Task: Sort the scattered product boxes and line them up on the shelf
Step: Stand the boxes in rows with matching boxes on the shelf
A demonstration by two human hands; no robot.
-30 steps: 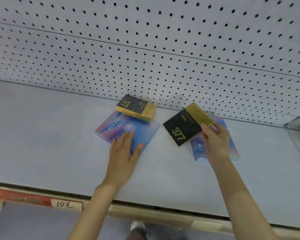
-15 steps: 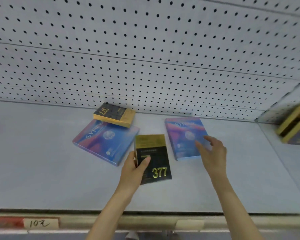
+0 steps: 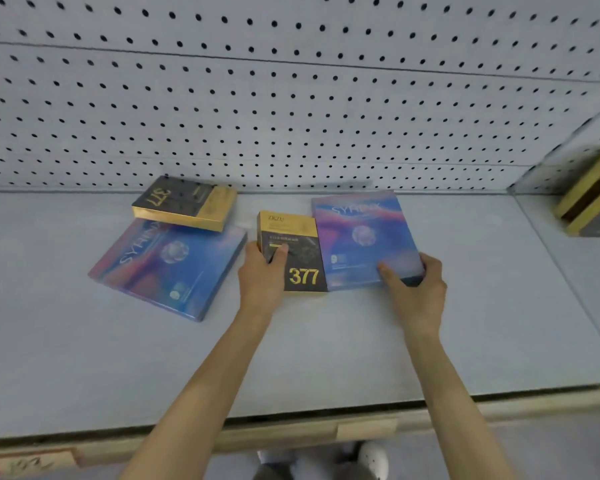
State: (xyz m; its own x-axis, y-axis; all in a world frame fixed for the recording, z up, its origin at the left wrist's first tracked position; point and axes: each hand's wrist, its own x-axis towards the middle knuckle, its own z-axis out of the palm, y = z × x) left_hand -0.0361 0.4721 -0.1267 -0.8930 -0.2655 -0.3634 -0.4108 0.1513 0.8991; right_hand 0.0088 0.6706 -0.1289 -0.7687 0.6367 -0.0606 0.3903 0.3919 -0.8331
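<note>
On the grey shelf (image 3: 326,348), the left hand (image 3: 262,277) curled its fingers round the left edge of a flat black and gold box (image 3: 300,261). Right beside its thumb lay a blue box (image 3: 361,237), and the right hand (image 3: 418,291) gripped that box's near corner, thumb on top. Left of the left fingers lay another blue box (image 3: 167,271) under a second black and gold box (image 3: 184,202).

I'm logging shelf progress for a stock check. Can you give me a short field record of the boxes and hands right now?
left hand: grips black-and-gold box, thumb on its face
right hand: holds right blue box at its near right corner
layout: both held boxes side by side on the shelf
left blue box: flat, askew, no hand on it
second black-and-gold box: rests on left blue box's far edge
backdrop: pegboard
</note>
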